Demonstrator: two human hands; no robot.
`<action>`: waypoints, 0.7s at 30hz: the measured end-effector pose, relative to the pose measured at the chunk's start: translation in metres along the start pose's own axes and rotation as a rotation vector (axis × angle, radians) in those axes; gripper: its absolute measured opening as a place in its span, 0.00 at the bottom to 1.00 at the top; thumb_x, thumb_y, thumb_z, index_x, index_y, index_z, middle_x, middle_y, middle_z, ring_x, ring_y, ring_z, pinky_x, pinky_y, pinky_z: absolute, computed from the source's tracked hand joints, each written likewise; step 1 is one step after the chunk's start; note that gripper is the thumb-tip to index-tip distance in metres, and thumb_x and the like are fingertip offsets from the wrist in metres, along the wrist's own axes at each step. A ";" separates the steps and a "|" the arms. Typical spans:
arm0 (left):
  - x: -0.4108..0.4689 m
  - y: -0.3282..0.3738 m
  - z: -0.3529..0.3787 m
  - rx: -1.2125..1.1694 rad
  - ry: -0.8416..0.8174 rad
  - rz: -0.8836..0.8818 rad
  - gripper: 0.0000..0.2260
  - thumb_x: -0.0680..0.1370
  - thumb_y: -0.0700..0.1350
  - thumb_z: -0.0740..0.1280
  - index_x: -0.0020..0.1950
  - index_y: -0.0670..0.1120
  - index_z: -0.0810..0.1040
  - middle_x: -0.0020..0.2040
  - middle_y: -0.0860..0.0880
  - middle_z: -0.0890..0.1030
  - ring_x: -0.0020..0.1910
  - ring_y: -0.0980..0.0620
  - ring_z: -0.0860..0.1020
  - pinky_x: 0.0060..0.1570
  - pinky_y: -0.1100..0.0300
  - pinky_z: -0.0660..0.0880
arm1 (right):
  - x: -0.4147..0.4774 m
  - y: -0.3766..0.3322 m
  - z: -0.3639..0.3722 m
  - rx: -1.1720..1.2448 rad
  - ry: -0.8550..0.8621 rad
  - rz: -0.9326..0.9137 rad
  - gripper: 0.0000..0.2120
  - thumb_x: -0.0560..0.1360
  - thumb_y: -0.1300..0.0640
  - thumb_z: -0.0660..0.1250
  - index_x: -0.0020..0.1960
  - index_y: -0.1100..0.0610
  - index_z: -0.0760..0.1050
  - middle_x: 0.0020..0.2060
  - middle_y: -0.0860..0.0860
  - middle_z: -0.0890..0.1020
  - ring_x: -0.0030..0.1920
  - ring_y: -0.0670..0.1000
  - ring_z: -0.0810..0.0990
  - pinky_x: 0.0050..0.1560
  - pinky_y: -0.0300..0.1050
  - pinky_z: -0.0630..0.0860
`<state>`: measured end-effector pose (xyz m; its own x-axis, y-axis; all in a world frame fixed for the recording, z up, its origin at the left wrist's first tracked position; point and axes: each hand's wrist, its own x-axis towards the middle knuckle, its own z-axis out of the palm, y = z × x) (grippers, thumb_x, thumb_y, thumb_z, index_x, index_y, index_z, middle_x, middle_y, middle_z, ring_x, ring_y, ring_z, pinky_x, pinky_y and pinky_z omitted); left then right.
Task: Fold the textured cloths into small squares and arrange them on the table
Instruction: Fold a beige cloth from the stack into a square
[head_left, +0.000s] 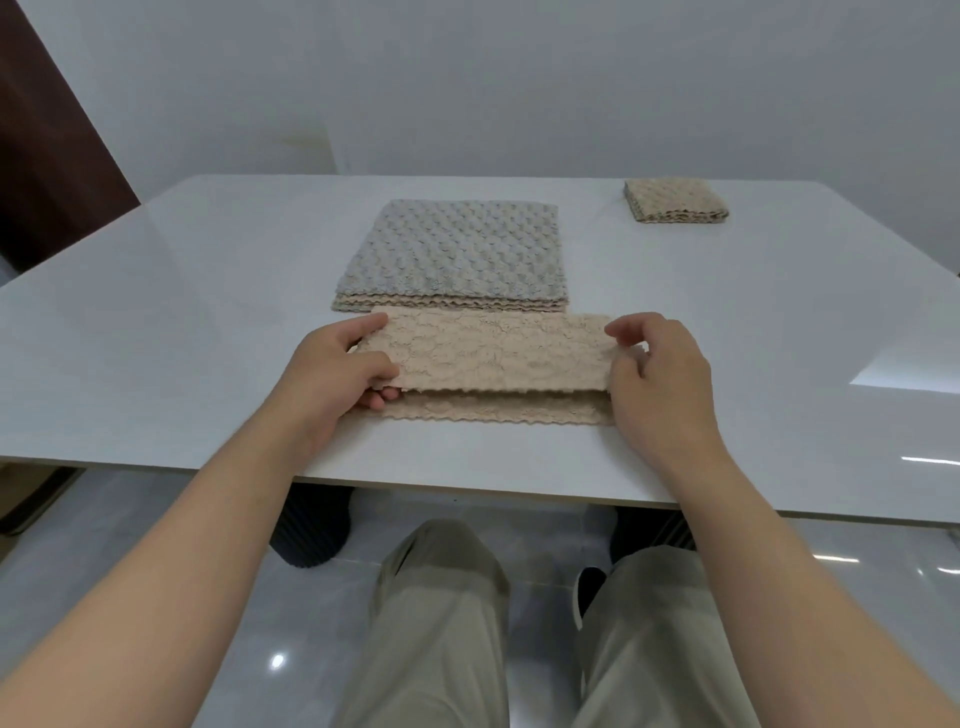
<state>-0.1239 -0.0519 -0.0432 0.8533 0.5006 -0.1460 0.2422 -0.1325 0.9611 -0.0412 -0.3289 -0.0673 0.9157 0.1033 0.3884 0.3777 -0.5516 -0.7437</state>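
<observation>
Left hand (332, 371) and right hand (657, 374) pinching opposite ends of beige cloth (498, 358), upper layer lifting over lower, flat stack (457, 254) lying just behind, folded square (675, 202) resting far right on table (156, 312)

The glossy white worktop (182, 312) carried three lots of cloth. Near its front edge lay a beige cloth (498, 374), partly folded over itself. Just behind it sat a flat stack (457, 254) with a grey cloth on top. Well apart, at the far right, rested a small folded square (675, 201).
</observation>
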 end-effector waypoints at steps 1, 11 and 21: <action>-0.002 -0.002 0.000 0.019 0.006 0.013 0.29 0.76 0.29 0.68 0.74 0.48 0.74 0.45 0.42 0.83 0.30 0.51 0.80 0.29 0.63 0.77 | 0.000 0.001 0.001 -0.032 -0.019 -0.019 0.15 0.79 0.66 0.58 0.59 0.54 0.77 0.57 0.50 0.77 0.53 0.42 0.72 0.52 0.20 0.63; -0.011 -0.016 0.005 0.336 0.109 0.242 0.31 0.74 0.37 0.68 0.76 0.55 0.72 0.70 0.55 0.76 0.61 0.52 0.79 0.64 0.57 0.74 | -0.006 0.003 0.007 -0.202 -0.032 -0.130 0.11 0.78 0.66 0.59 0.49 0.58 0.80 0.47 0.51 0.77 0.47 0.50 0.74 0.46 0.39 0.65; -0.012 -0.017 0.009 0.531 0.149 0.346 0.32 0.74 0.39 0.68 0.78 0.52 0.69 0.76 0.56 0.69 0.69 0.63 0.66 0.66 0.69 0.59 | -0.008 0.002 0.010 -0.250 -0.038 -0.157 0.08 0.74 0.65 0.63 0.45 0.58 0.81 0.45 0.51 0.78 0.47 0.52 0.76 0.48 0.50 0.74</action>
<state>-0.1342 -0.0637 -0.0603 0.8591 0.4611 0.2221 0.1922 -0.6929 0.6949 -0.0466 -0.3223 -0.0771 0.8547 0.2322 0.4642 0.4744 -0.7125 -0.5171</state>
